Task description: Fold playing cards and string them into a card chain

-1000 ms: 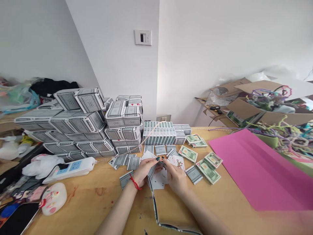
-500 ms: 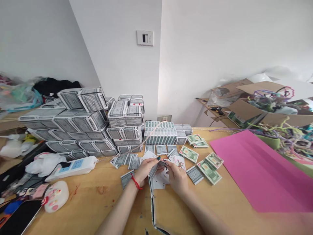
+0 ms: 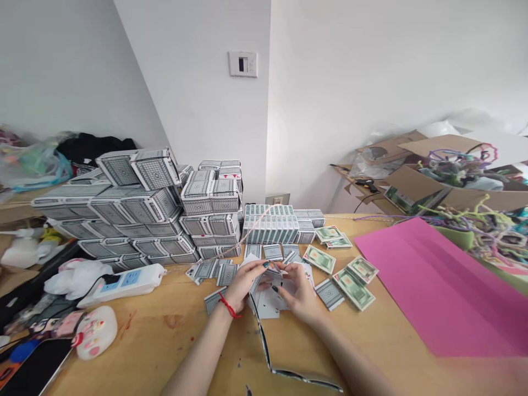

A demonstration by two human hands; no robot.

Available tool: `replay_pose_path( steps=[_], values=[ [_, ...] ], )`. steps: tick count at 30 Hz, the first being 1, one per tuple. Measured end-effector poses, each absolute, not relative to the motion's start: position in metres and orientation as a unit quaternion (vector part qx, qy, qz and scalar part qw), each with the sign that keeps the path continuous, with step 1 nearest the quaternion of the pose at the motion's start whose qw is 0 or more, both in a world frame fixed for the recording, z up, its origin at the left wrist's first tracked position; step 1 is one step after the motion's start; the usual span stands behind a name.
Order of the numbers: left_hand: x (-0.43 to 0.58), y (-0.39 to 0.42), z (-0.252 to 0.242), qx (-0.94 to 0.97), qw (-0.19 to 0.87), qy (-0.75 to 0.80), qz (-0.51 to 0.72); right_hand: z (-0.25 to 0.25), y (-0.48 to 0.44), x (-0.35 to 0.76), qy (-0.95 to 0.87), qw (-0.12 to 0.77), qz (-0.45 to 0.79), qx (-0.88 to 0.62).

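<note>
My left hand (image 3: 244,281), with a red string on the wrist, is closed on the upper end of a strip of joined, folded playing cards (image 3: 266,349). The strip hangs toward me and bends right along the table. My right hand (image 3: 300,294) has its fingers at the same upper end, the thumb curled underneath; the exact grip is partly hidden. Under the hands lie loose white-faced playing cards (image 3: 268,308). Grey-backed cards (image 3: 226,274) are scattered left of them, and another card (image 3: 329,294) is right of my right hand.
Blocks built from folded cards (image 3: 150,206) are stacked at the back left. Green card packs (image 3: 355,289) lie to the right, beside a pink sheet (image 3: 437,286). A power strip (image 3: 127,281) and a phone (image 3: 37,366) are at left. A cardboard box (image 3: 466,192) stands at right.
The strip's lower part has swung right and now stretches further along the table. My right hand has shifted slightly up, its fingers more spread around the strip's upper end.
</note>
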State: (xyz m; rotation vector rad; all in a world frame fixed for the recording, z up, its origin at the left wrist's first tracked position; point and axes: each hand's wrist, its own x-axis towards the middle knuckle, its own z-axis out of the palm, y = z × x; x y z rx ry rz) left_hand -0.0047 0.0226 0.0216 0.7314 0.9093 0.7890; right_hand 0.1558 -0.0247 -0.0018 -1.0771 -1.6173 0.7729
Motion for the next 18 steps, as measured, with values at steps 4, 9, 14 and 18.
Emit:
replay_pose_path(
  steps=[4,9,14,18],
  values=[
    [-0.004,0.023,0.020,0.363,0.740,0.440,0.358,-0.002,-0.023,0.158,-0.681,0.479,0.325,-0.448],
    [-0.005,0.023,0.018,0.382,0.726,0.450,0.354,-0.007,-0.022,0.162,-0.681,0.487,0.301,-0.457],
    [-0.006,0.024,0.020,0.402,0.724,0.456,0.326,-0.009,-0.021,0.162,-0.692,0.482,0.303,-0.443],
    [-0.007,0.024,0.022,0.402,0.723,0.463,0.319,-0.016,-0.016,0.165,-0.675,0.480,0.268,-0.491]
  ],
)
